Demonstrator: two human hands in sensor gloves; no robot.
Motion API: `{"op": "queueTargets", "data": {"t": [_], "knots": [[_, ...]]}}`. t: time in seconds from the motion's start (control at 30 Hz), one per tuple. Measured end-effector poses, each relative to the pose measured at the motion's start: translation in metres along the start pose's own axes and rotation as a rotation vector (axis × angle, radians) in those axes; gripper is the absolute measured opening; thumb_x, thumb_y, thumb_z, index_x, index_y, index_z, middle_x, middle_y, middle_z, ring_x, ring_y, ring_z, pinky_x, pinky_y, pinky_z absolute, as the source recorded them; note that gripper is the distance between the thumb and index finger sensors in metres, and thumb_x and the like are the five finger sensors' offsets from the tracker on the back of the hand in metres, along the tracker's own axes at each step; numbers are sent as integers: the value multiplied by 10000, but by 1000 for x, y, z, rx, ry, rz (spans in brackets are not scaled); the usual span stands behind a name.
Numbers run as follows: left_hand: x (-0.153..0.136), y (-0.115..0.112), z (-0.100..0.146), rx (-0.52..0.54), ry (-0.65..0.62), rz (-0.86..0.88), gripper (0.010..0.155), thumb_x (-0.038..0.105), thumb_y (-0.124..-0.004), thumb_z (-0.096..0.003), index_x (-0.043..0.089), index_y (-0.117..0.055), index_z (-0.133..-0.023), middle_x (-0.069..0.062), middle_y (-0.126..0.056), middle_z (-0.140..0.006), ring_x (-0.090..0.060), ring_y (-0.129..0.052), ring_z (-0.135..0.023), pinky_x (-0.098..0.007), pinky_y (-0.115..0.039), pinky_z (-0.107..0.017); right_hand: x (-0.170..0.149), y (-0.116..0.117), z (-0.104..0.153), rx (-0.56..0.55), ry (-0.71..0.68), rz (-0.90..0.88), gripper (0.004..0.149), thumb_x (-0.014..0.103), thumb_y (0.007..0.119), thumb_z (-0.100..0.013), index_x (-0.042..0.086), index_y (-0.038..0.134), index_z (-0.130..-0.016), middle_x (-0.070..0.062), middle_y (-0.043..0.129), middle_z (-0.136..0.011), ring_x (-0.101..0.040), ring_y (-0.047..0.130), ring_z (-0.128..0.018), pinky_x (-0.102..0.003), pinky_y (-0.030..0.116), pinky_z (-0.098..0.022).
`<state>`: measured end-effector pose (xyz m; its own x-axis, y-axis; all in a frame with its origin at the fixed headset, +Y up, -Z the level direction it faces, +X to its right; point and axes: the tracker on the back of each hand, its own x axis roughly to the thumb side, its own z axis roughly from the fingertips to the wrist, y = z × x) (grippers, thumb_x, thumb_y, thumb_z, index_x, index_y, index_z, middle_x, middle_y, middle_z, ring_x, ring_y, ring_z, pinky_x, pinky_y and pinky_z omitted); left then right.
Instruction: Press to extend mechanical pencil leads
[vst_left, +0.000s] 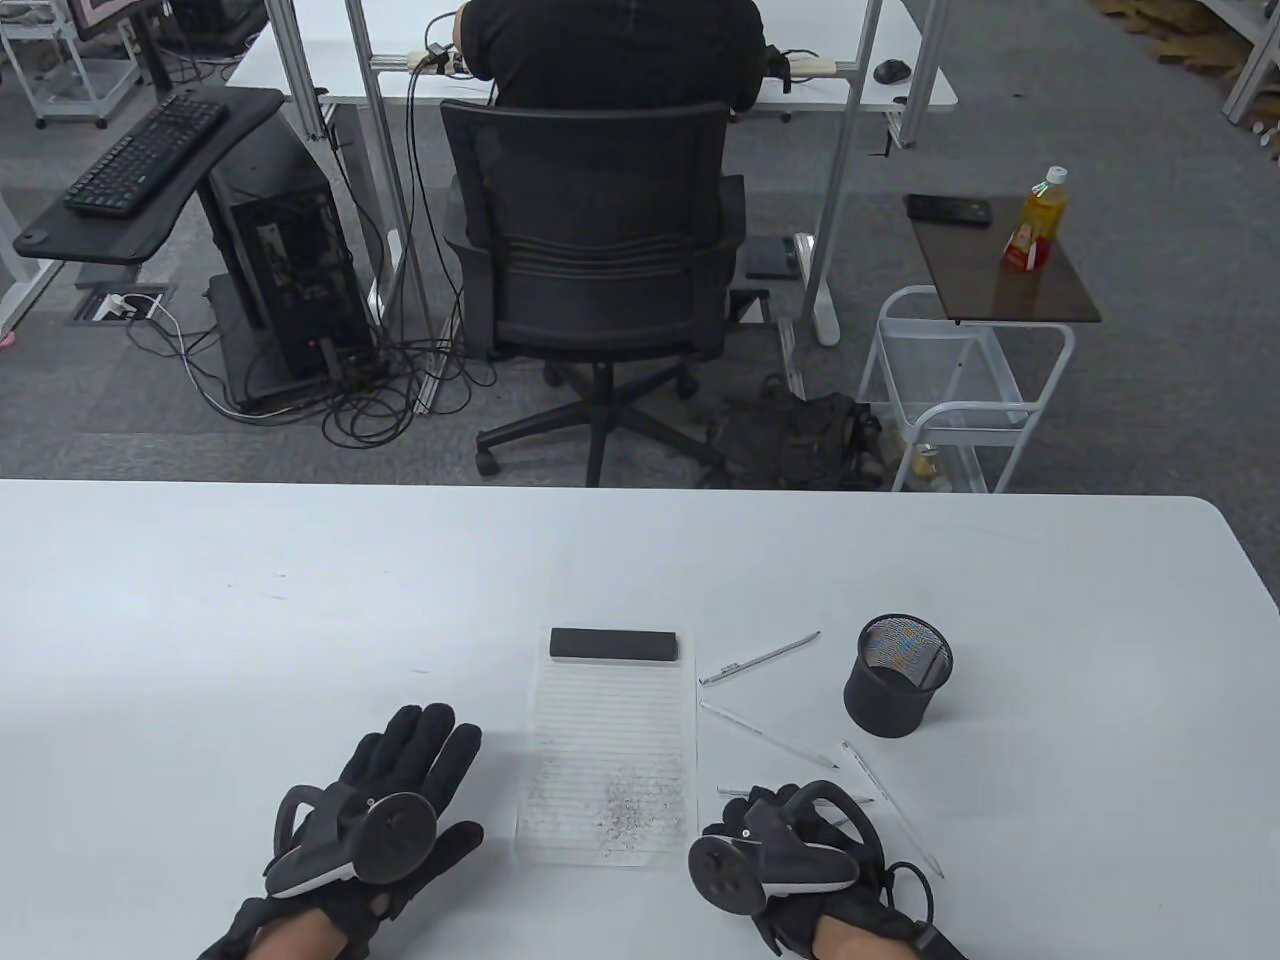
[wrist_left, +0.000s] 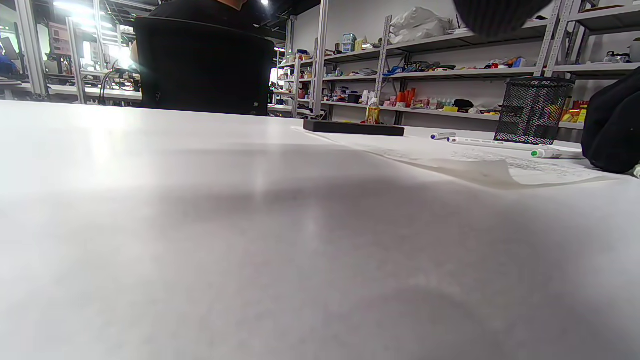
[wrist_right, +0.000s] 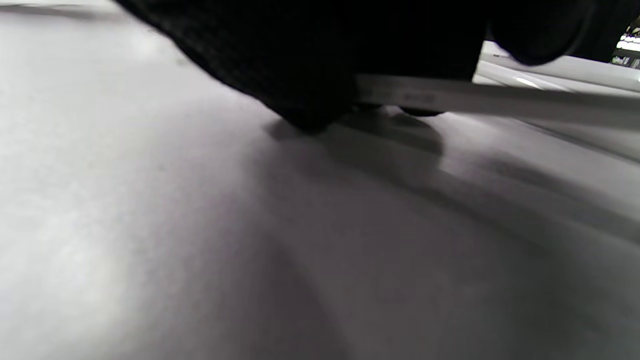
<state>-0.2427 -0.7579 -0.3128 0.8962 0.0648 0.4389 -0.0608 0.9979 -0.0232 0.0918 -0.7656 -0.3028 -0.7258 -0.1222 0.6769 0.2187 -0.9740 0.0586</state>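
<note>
While the left hand (vst_left: 375, 815) lies flat, fingers spread, the right hand's (vst_left: 790, 850) curled fingers (wrist_right: 300, 65) seem to pinch a pencil (wrist_right: 480, 97) beneath them. Light, slick, brittle-tipped: grip mid-barrel, thumb the cap.

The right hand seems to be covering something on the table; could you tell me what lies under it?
A white mechanical pencil runs beneath the right hand. Whether the fingers actually grip it is hidden.

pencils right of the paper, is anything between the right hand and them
Nothing visible does. The right hand is already on one pencil, gloved fingers curled over its barrel, while three more pencils lie unobstructed beside the mesh cup.
</note>
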Motion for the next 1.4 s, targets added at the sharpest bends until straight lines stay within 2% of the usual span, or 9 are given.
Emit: {"op": "queueTargets", "data": {"t": [0.37,0.47,0.6,0.77,0.87,0.97,1.1,1.2,1.4], "knots": [[0,0,0,3,1,-1,876,632,-662,-449,251,-293,-1146,-123,-271,-1205,-458,-341,-1116,-639,-427,-766,3,0,2,-24,-10,27,426,192,979,-432,62,907,-831,-156,923,-789,-437,976,-706,-657,783,-548],[0,0,0,5,1,-2,876,633,-661,-450,252,-292,-1146,-123,-270,-1204,-456,-344,-1116,-637,-429,-766,0,-3,4,-43,-3,3,420,273,934,-468,73,914,-836,-155,924,-792,-441,970,-714,-653,775,-558],[-1,1,1,11,3,4,874,631,-662,-450,253,-292,-1146,-124,-270,-1204,-455,-344,-1117,-637,-429,-766,-18,-37,16,-272,55,-137,492,348,864,-507,66,862,-911,-197,867,-874,-511,884,-799,-693,704,-601],[0,2,1,11,-1,-4,893,633,-662,-449,241,-255,-1141,-122,-253,-1204,-453,-330,-1118,-638,-421,-768,-46,-81,44,-578,165,-335,582,420,839,-526,72,782,-989,-227,754,-990,-560,735,-927,-797,462,-669],[6,10,3,55,-17,-45,905,637,-659,-448,234,-235,-1139,-121,-239,-1203,-454,-314,-1117,-635,-418,-769,-64,-80,63,-751,241,-443,622,457,829,-534,74,748,-1018,-238,710,-1030,-577,664,-974,-802,379,-670],[8,15,6,92,-29,-24,905,637,-661,-448,240,-234,-1140,-121,-227,-1203,-457,-302,-1117,-635,-411,-771,-77,-61,77,-824,327,-494,688,496,819,-537,82,675,-1067,-257,625,-1079,-608,542,-1017,-796,311,-670],[8,15,6,106,-33,-24,908,641,-658,-449,246,-221,-1140,-117,-200,-1202,-456,-279,-1119,-634,-396,-775,-77,-38,85,-728,353,-453,763,542,806,-539,110,577,-1125,-263,511,-1136,-618,418,-1048,-797,249,-659],[7,12,5,102,-33,-16,910,644,-659,-447,252,-216,-1138,-115,-183,-1200,-457,-253,-1118,-632,-376,-777,-74,-34,82,-655,372,-448,818,582,781,-540,137,482,-1157,-262,420,-1165,-619,335,-1057,-795,216,-650],[6,12,5,108,-32,-6,911,647,-659,-445,255,-215,-1138,-113,-171,-1198,-460,-239,-1117,-633,-364,-776,-64,-25,69,-609,319,-406,816,576,783,-539,145,470,-1157,-252,399,-1170,-608,314,-1061,-791,208,-654]]}}
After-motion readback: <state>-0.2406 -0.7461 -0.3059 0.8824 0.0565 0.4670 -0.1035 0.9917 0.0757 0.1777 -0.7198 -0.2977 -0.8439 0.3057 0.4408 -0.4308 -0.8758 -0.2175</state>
